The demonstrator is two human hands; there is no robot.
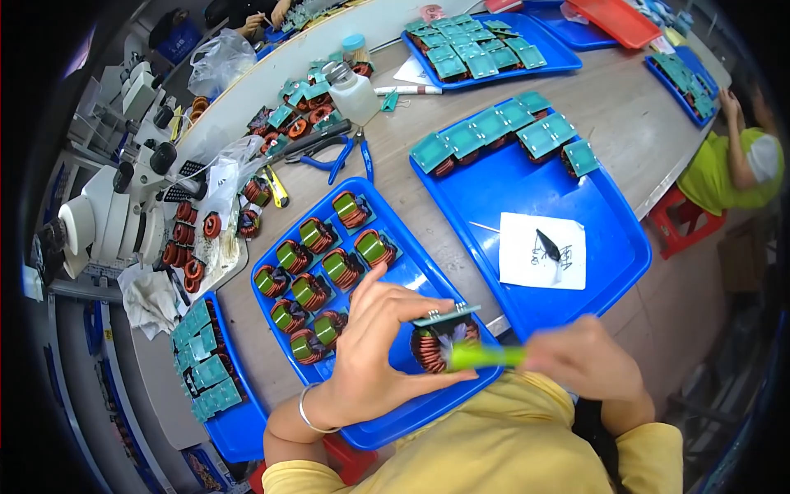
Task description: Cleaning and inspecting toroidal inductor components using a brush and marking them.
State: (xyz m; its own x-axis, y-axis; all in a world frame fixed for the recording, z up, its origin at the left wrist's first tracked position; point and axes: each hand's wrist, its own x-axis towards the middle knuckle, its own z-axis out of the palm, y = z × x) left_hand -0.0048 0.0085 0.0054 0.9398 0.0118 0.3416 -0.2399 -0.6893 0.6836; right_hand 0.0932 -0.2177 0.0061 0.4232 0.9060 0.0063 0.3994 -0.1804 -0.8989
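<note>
Coil (434, 346) in left hand (370, 346) (green brush (485, 356) in right hand (588, 358)).

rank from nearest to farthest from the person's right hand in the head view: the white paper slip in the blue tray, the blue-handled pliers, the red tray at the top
1. White paper slip, just above the right hand, in the blue tray on the right.
2. Blue-handled pliers, up and to the left, on the bare tabletop.
3. Red tray, at the far top edge of the table.

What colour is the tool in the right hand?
Bright green, seen in the head view: the tool in the right hand touches the coil.
</note>
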